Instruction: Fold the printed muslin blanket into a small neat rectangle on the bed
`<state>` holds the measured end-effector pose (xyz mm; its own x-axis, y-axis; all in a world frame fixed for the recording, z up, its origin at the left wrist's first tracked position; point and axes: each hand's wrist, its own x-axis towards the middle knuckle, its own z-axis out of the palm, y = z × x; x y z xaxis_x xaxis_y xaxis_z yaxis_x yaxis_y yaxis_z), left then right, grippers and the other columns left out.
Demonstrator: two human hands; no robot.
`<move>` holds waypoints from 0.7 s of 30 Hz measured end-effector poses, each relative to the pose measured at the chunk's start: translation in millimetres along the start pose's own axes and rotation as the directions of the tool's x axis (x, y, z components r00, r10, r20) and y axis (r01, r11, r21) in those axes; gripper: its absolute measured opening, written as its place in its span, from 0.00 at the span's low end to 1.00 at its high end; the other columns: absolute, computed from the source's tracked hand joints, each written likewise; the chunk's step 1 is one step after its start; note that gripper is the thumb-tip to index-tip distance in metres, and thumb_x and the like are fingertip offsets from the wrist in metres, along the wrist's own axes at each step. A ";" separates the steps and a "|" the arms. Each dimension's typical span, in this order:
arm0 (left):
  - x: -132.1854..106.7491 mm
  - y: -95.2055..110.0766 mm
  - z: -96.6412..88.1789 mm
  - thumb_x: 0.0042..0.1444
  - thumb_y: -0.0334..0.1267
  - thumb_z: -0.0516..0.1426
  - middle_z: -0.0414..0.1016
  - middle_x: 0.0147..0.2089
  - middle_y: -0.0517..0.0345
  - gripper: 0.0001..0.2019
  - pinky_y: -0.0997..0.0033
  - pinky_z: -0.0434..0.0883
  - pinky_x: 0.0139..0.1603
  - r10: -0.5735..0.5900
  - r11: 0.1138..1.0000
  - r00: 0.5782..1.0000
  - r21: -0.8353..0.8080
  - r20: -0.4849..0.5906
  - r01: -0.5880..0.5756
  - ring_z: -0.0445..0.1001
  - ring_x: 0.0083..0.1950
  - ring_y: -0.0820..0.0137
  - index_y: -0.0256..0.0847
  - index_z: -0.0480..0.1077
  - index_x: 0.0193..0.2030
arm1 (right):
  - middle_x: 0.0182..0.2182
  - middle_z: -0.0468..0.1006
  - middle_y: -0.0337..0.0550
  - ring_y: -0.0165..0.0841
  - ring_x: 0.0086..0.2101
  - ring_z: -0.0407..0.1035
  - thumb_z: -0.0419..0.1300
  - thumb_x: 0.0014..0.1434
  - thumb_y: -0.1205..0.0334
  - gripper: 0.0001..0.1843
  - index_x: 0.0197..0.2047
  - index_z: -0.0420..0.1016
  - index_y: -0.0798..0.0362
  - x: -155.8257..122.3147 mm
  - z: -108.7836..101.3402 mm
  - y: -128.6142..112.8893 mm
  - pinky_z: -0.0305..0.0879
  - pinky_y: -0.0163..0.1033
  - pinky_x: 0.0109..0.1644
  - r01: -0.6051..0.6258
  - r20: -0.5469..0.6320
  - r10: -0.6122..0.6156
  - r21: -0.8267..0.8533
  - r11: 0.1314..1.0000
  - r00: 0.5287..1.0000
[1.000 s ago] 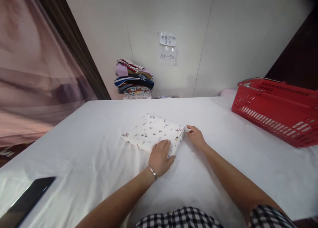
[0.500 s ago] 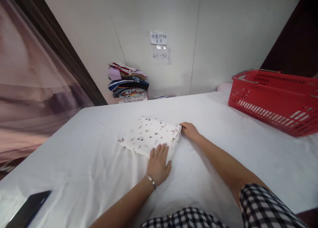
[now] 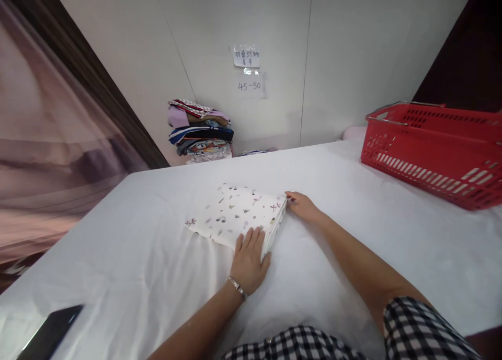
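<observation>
A folded white cloth (image 3: 235, 211) with small printed motifs lies on the white-covered table (image 3: 149, 260). My left hand (image 3: 250, 260), with a bracelet at the wrist, rests on its near right corner. The left fingers lie flat on the fabric, and the thumb is beside the folded edge. At the far right corner, my right hand (image 3: 303, 206) has its fingertips closed on the cloth's edge. Several layers show along the right side between the two hands. The fingertips of my right hand are partly hidden by the corner.
A red plastic basket (image 3: 427, 156) with metal handles stands at the right. Beyond the far edge is a stack of folded fabrics (image 3: 201, 130) against the wall. A dark flat device (image 3: 50, 331) lies at the near left. Paper signs (image 3: 247, 57) are taped to the wall.
The fingers of my right hand have shifted slightly at the cloth's far right corner. My left hand and the cloth stay nearly in place; the camera view has moved a little.
</observation>
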<state>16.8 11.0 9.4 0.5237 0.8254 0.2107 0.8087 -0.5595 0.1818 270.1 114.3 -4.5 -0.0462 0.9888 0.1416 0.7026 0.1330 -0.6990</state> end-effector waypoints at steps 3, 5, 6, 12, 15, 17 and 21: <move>4.7 -4.1 -3.5 0.58 0.37 0.44 0.61 0.60 0.49 0.22 0.52 0.54 0.62 -0.062 0.994 0.998 -0.094 0.003 0.062 0.55 0.63 0.62 0.37 0.60 0.59 | 0.48 0.70 0.42 0.33 0.43 0.65 0.60 0.49 0.63 0.27 0.54 0.67 0.50 -9.6 -1.7 2.4 0.61 0.38 0.46 -0.003 0.023 0.000 0.156 0.988 1.000; 8.4 -6.7 -7.4 0.58 0.36 0.43 0.63 0.59 0.51 0.21 0.54 0.55 0.62 -0.109 0.979 0.994 -0.170 0.014 0.110 0.58 0.62 0.64 0.38 0.60 0.58 | 0.49 0.69 0.43 0.34 0.44 0.64 0.62 0.47 0.59 0.29 0.55 0.66 0.50 -13.7 -0.3 3.3 0.60 0.39 0.48 0.015 0.020 -0.019 0.201 0.980 1.000; 10.1 -7.8 -9.5 0.59 0.36 0.43 0.65 0.58 0.51 0.21 0.55 0.55 0.62 -0.131 0.969 0.991 -0.207 0.022 0.133 0.59 0.61 0.65 0.38 0.61 0.58 | 0.50 0.68 0.44 0.35 0.45 0.64 0.63 0.47 0.58 0.31 0.56 0.65 0.50 -14.7 0.9 3.3 0.59 0.40 0.50 0.026 0.019 -0.031 0.206 0.978 0.999; 16.1 -11.7 -22.5 0.59 0.41 0.43 0.68 0.55 0.53 0.21 0.59 0.57 0.61 -0.287 0.865 0.953 -0.401 0.095 0.300 0.63 0.58 0.64 0.40 0.65 0.55 | 0.51 0.67 0.45 0.36 0.46 0.63 0.64 0.46 0.57 0.36 0.59 0.61 0.51 -14.2 10.2 0.2 0.57 0.42 0.52 0.054 0.007 -0.056 0.122 0.991 0.998; 19.7 -14.6 -29.0 0.58 0.46 0.43 0.71 0.52 0.53 0.22 0.62 0.61 0.57 -0.346 0.774 0.925 -0.509 0.158 0.377 0.66 0.55 0.63 0.39 0.68 0.51 | 0.49 0.69 0.43 0.36 0.45 0.63 0.62 0.48 0.59 0.31 0.57 0.64 0.49 -13.8 14.6 -1.8 0.58 0.42 0.51 0.042 -0.037 -0.039 0.096 0.994 0.999; 22.9 -18.3 -33.4 0.57 0.48 0.43 0.74 0.48 0.53 0.22 0.63 0.64 0.55 -0.358 0.726 0.917 -0.566 0.174 0.391 0.68 0.52 0.63 0.39 0.70 0.47 | 0.47 0.71 0.43 0.35 0.43 0.64 0.61 0.49 0.61 0.28 0.55 0.66 0.49 -13.6 16.7 -3.7 0.59 0.41 0.50 0.047 -0.071 -0.040 0.098 0.994 0.997; 27.6 -29.3 -39.2 0.55 0.46 0.45 0.76 0.41 0.54 0.18 0.64 0.67 0.51 -0.420 0.651 0.889 -0.623 0.181 0.434 0.71 0.47 0.62 0.41 0.73 0.37 | 0.43 0.73 0.42 0.32 0.40 0.66 0.58 0.52 0.65 0.20 0.50 0.70 0.50 -12.8 16.9 -7.1 0.61 0.38 0.46 0.053 -0.104 -0.039 0.143 0.988 0.994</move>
<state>-2.9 47.2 47.6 0.1741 0.9827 -0.0625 0.5870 -0.0525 0.8079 253.7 101.8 -13.2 0.0010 0.9705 0.2409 0.5904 0.1939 -0.7835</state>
